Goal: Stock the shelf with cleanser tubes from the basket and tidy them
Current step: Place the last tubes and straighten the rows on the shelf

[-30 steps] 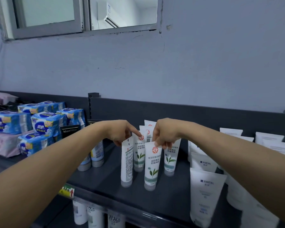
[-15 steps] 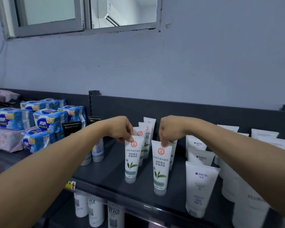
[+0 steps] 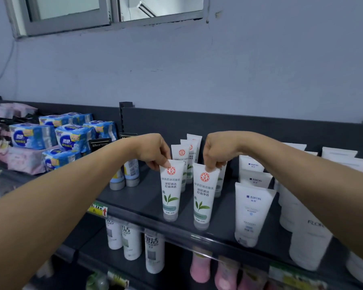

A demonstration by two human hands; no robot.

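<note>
Left hand (image 3: 155, 152): fingers curled, pinching the crimped top edge of the left front cleanser tube (image 3: 170, 191). Right hand (image 3: 216, 152): fingers curled likewise, pinching the top edge of the right front cleanser tube (image 3: 202, 197). Both forearms reach in from the lower corners of the view.

Both held tubes stand upright on their caps on the dark shelf (image 3: 147, 197), near its front edge, side by side with a narrow gap between them. Printed faces point forward – red round seal at the top, green leaf below.

Behind them, toward the back panel of the shelf, more tubes of the same kind (image 3: 181, 152) stand in file. How many stand behind the right-hand tube cannot be told; the hand hides them.

Toward the right end of the shelf, rows of plain white tubes (image 3: 250, 214) stand cap-down, the nearest just beside the right front tube. To the left of the held tubes, two tubes with grey caps (image 3: 131, 172) stand mid-depth. Further left, blue wrapped packs (image 3: 71, 139) are stacked, with pink packs (image 3: 25, 162) beyond and beneath them.

A yellow-green price tag (image 3: 98, 209) is fixed to the front edge of the shelf. On the shelf below stand white bottles (image 3: 132, 241) and pink bottles (image 3: 200, 268) – the latter blurred.
</note>
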